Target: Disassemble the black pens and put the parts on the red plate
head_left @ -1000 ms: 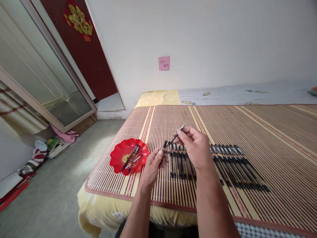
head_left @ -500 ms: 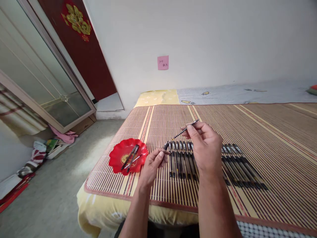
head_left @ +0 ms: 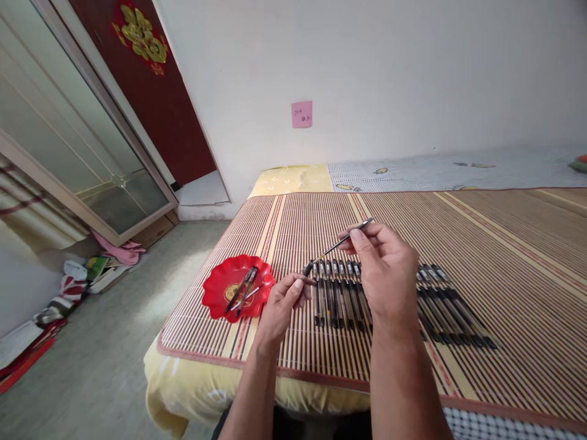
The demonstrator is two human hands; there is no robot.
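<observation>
Pinched between thumb and fingers of the right hand [head_left: 385, 263] is the upper part of a slim rod [head_left: 342, 242], held aslant above the striped mat [head_left: 316, 223]. The left hand [head_left: 290, 293] likewise presses thumb against fingers, closed on a short black piece [head_left: 308, 269] that meets the rod's lower end; whether the rod enters this piece or merely touches it cannot be told. Both parts are raised between the hands, just beyond the near end of a row of pens [head_left: 342, 293].

As to progress, the row appears largely laid out: its pens lie side by side on the mat, printed ends away from the person, the middle of the row hidden by the right hand and forearm. The rod and piece in the grip seem to be work in hand, and the few items in the dish may be what remains.

The container is a red dish [head_left: 211, 276] with a wavy rim, left of the row. In it lie two dark pens [head_left: 239, 291], close together, and a thin white stick [head_left: 252, 293] beside them.
</observation>
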